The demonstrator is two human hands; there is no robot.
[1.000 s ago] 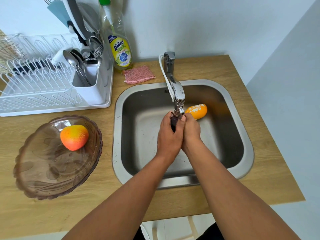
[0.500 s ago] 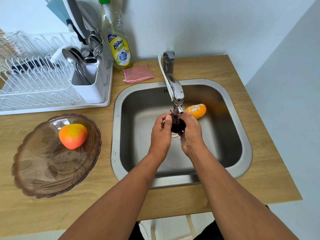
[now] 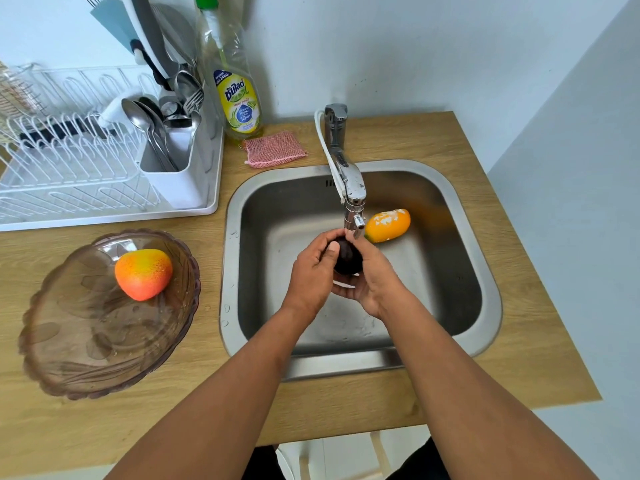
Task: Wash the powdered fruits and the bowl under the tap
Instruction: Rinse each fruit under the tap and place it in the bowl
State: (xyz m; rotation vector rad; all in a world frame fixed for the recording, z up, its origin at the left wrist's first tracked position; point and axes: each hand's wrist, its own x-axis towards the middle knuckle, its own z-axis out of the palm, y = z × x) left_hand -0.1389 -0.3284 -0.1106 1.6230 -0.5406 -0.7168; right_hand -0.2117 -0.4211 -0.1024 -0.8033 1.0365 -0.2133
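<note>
1. My left hand (image 3: 313,271) and right hand (image 3: 372,275) cup a dark fruit (image 3: 347,259) between them just under the tap (image 3: 349,188), over the sink (image 3: 485,271).
2. Both hands are pressed around it; my left thumb lies on its near side.
3. My palms hide most of the fruit, and I cannot make out any water stream.
4. A powdered orange fruit (image 3: 388,225) lies in the sink behind my right hand.

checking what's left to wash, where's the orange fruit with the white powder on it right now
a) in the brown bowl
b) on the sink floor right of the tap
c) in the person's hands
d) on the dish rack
b: the powdered orange fruit lies on the floor of the sink, just right of the tap, untouched by either hand.
</note>
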